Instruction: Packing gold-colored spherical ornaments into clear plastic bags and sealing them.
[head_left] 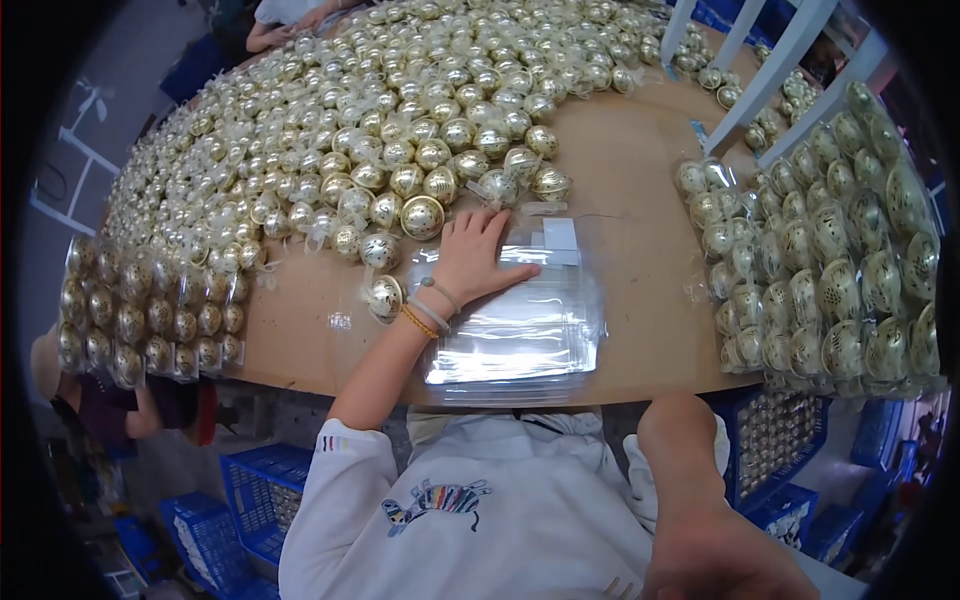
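One view only, from our head, left of paired fisheye cameras. We look steeply down over our white shirt [470, 520] onto brown tabletop [630, 250], close range. Far table edge curves toward rim; black vignette rings frame. No second view shares scene.

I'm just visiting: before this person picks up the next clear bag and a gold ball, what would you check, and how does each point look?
1. Left hand flat on the bag stack: ok.
2. Stack lies on the table, near its front edge: ok.
3. Loose gold balls close by; one ball beside the wrist: ok.
4. Top bag separated from the rest: cannot tell.
5. Right hand low, off the table, what it holds: cannot tell.
6. Packed balls stacked right: ok.
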